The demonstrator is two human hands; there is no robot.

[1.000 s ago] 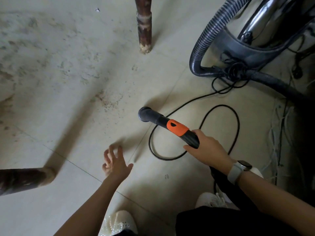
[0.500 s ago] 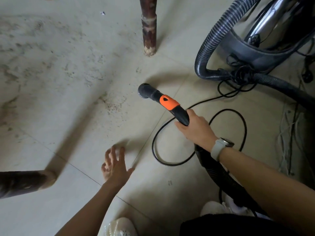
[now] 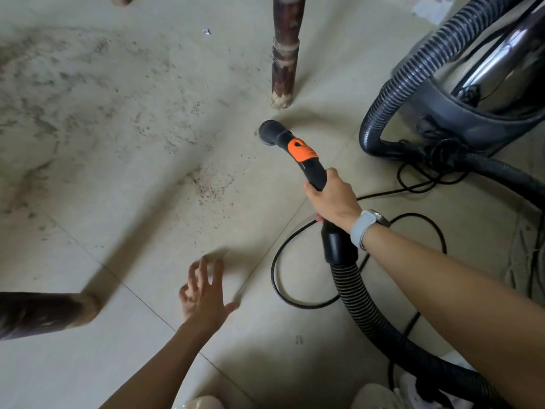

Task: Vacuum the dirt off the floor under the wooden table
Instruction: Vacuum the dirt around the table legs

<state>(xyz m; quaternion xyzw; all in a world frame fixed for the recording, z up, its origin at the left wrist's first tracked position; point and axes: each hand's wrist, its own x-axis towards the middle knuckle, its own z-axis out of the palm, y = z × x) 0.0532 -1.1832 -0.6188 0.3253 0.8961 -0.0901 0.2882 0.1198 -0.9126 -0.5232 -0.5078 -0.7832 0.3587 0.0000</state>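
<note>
My right hand (image 3: 334, 199) grips the black vacuum handle (image 3: 314, 172), which has an orange slider. Its round nozzle (image 3: 269, 131) is down at the pale tiled floor, just below a dark wooden table leg (image 3: 284, 60). A patch of brown dirt specks (image 3: 208, 185) lies on the tile to the left of the handle, apart from the nozzle. My left hand (image 3: 203, 293) hovers over the floor with fingers spread, holding nothing. The ribbed black hose (image 3: 362, 305) runs back from the handle under my right arm.
The vacuum canister (image 3: 477, 93) with its looped hose stands at the upper right. A black power cord (image 3: 295, 302) loops on the floor by the hose. A second table leg (image 3: 41, 314) lies at the left edge. Grey dusty stains (image 3: 59, 98) cover the far-left tiles.
My right hand has pushed the nozzle forward, away from me, until it sits close to the upright table leg. My left hand has stayed in about the same place.
</note>
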